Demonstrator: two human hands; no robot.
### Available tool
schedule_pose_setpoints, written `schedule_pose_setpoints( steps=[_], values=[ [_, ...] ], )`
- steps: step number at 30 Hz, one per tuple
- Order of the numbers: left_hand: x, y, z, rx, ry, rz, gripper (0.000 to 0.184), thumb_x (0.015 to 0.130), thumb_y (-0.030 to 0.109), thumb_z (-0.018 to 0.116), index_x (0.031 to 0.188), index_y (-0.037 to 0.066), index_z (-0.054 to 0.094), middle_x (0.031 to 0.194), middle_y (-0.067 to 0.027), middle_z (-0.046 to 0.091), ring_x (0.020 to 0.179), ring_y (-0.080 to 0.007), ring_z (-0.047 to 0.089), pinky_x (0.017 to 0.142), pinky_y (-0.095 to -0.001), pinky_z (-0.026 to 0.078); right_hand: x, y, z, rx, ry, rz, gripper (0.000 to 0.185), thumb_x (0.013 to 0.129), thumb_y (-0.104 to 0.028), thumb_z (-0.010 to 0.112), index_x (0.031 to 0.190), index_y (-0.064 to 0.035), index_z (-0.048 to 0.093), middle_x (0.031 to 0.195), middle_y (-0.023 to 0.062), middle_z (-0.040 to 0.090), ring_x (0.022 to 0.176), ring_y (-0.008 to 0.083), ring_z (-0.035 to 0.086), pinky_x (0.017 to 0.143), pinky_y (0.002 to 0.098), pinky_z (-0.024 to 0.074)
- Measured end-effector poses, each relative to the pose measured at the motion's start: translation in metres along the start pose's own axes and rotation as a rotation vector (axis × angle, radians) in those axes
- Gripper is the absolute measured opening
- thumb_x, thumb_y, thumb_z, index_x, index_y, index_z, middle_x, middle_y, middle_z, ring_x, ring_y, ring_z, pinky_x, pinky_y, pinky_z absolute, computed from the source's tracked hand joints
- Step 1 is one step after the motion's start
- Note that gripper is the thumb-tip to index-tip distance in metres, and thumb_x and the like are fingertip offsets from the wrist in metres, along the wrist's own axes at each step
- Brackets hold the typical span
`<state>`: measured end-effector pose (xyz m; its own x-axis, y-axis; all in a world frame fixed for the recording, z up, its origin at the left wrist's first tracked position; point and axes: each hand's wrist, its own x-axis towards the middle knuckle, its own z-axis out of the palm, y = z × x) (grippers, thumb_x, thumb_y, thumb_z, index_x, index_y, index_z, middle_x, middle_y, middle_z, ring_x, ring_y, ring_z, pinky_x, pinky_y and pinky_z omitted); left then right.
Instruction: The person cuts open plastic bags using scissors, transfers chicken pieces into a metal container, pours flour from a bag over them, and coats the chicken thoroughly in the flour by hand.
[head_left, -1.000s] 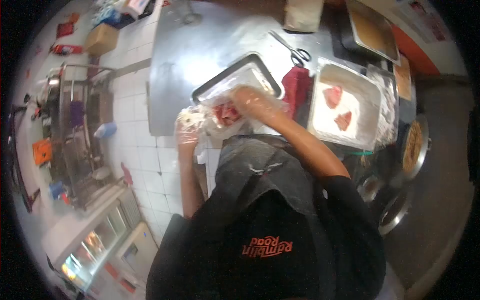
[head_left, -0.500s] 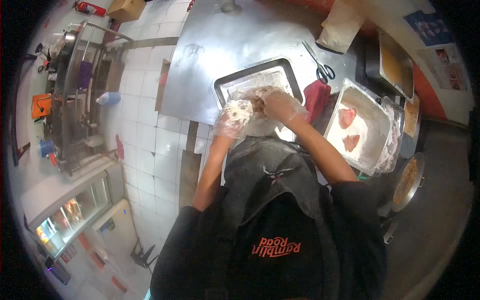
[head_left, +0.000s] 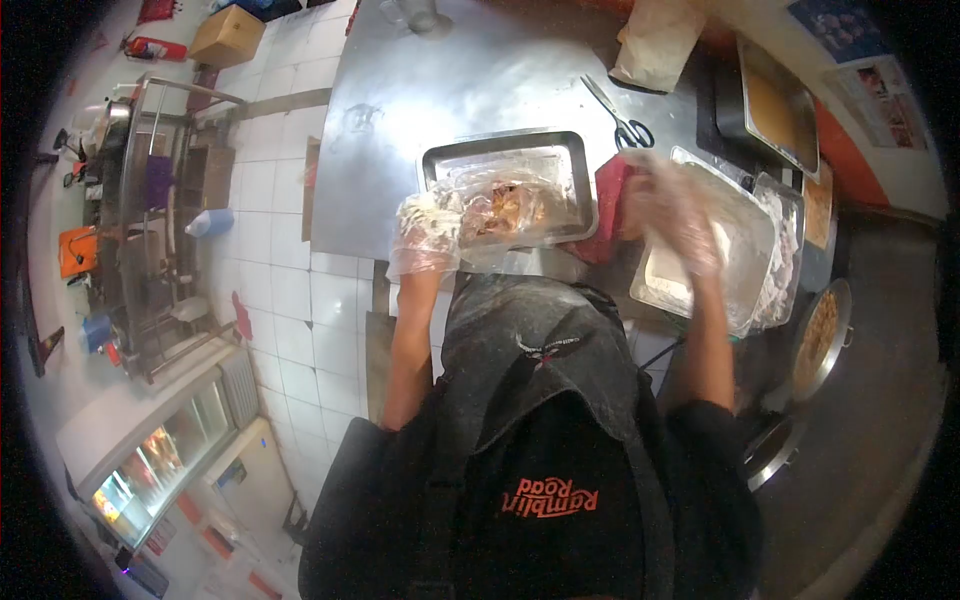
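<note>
My left hand (head_left: 428, 232), in a clear glove coated with white powder, grips the left edge of a clear plastic bag (head_left: 515, 212). Reddish-brown meat pieces show inside the bag, which lies over the front of a dark-rimmed metal tray (head_left: 590, 185). My right hand (head_left: 682, 215), also gloved, is blurred above the left side of a deep metal pan (head_left: 752, 250) with white powder in it. Its fingers are smeared, so whether they hold anything is unclear. A red cloth (head_left: 606, 205) lies between the tray and the pan.
Black-handled scissors (head_left: 620, 115) lie behind the cloth on the steel table (head_left: 480, 85). A paper bag (head_left: 660, 45) and a pan of yellowish contents (head_left: 780, 110) stand at the back right. A round pan (head_left: 820, 335) is at the far right.
My right hand has left the plastic bag and moved right to the powder pan. The meat in the bag now shows more fully. My left hand has stayed at the bag.
</note>
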<state>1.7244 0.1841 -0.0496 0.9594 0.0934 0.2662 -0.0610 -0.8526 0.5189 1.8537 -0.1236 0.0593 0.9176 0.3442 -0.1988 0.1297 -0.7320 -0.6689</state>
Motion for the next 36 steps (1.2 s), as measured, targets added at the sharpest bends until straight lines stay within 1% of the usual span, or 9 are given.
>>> schedule_pose_setpoints(
  steps=[3,5,7,8,18,22,27,30,36],
  values=[
    [-0.009,-0.018,0.011,-0.164,-0.009,-0.028,0.031,0.083,0.024,0.056,0.108,0.008,0.064,0.103,-0.0129,0.064,0.093,-0.0315,0.059,0.084,-0.0373,0.045,-0.030,0.022,-0.046,-0.485,0.200,-0.144,0.028,0.080,-0.009,0.056,0.107,-0.0070,0.060,0.074,0.0134,0.063,0.070,0.0245,0.065,0.066,0.0369,0.0509],
    [0.008,-0.002,0.010,-0.054,-0.109,-0.012,0.034,0.081,0.027,0.059,0.108,0.006,0.064,0.103,-0.0142,0.063,0.091,-0.0313,0.060,0.083,-0.0374,0.047,-0.035,-0.002,-0.055,-0.443,0.007,0.163,0.029,0.079,-0.011,0.058,0.108,-0.0118,0.061,0.074,0.0097,0.062,0.069,0.0242,0.063,0.065,0.0378,0.0500],
    [0.043,0.048,-0.009,0.217,-0.392,-0.382,0.036,0.081,0.030,0.061,0.107,0.005,0.064,0.102,-0.0160,0.063,0.088,-0.0318,0.060,0.080,-0.0393,0.048,-0.028,0.004,-0.031,-0.545,0.217,-0.239,0.024,0.079,-0.013,0.060,0.103,-0.0142,0.062,0.080,0.0084,0.062,0.073,0.0241,0.062,0.068,0.0377,0.0494],
    [0.028,0.031,0.009,0.232,-0.236,-0.116,0.043,0.081,0.034,0.061,0.111,0.004,0.060,0.103,-0.0176,0.063,0.087,-0.0317,0.061,0.077,-0.0403,0.049,-0.020,-0.002,-0.009,-0.518,0.180,-0.261,0.023,0.080,-0.013,0.059,0.102,-0.0152,0.063,0.085,0.0081,0.063,0.077,0.0241,0.062,0.071,0.0374,0.0493],
    [-0.027,-0.052,0.049,-0.206,0.061,-0.206,0.029,0.084,0.018,0.056,0.109,0.002,0.058,0.107,-0.0175,0.057,0.101,-0.0357,0.053,0.092,-0.0448,0.040,0.073,0.011,0.209,-0.529,-0.291,-0.662,0.023,0.082,-0.022,0.059,0.101,-0.0097,0.063,0.096,0.0132,0.064,0.094,0.0232,0.062,0.077,0.0367,0.0506],
    [-0.025,-0.041,0.049,0.204,-0.065,-0.061,0.022,0.083,0.014,0.055,0.102,0.004,0.060,0.101,-0.0166,0.059,0.096,-0.0360,0.054,0.087,-0.0465,0.041,0.082,-0.005,0.193,-0.497,-0.379,-0.552,0.025,0.078,-0.026,0.063,0.087,-0.0031,0.066,0.080,0.0211,0.064,0.078,0.0342,0.063,0.071,0.0426,0.0503],
    [-0.025,-0.029,0.037,-0.068,0.116,-0.113,0.025,0.083,0.015,0.056,0.105,0.006,0.062,0.106,-0.0152,0.060,0.100,-0.0344,0.054,0.089,-0.0455,0.041,0.086,0.032,0.183,-0.355,-0.432,-0.376,0.028,0.082,-0.028,0.058,0.088,-0.0020,0.067,0.080,0.0247,0.063,0.078,0.0365,0.064,0.070,0.0433,0.0499],
    [-0.020,-0.036,0.031,-0.018,0.088,-0.077,0.028,0.082,0.016,0.057,0.107,0.005,0.062,0.107,-0.0139,0.061,0.102,-0.0325,0.054,0.090,-0.0427,0.040,0.083,0.039,0.152,-0.267,-0.601,-0.228,0.028,0.083,-0.026,0.053,0.088,-0.0013,0.066,0.077,0.0188,0.065,0.074,0.0293,0.065,0.066,0.0388,0.0500],
    [0.002,-0.024,0.005,-0.096,0.026,-0.089,0.032,0.083,0.017,0.057,0.111,0.003,0.061,0.115,-0.0113,0.061,0.108,-0.0248,0.054,0.096,-0.0370,0.038,0.049,0.023,0.103,0.776,-0.718,0.318,0.019,0.078,-0.013,0.054,0.090,-0.0019,0.063,0.077,-0.0016,0.056,0.069,0.0071,0.051,0.058,0.0219,0.0417]
  ],
)
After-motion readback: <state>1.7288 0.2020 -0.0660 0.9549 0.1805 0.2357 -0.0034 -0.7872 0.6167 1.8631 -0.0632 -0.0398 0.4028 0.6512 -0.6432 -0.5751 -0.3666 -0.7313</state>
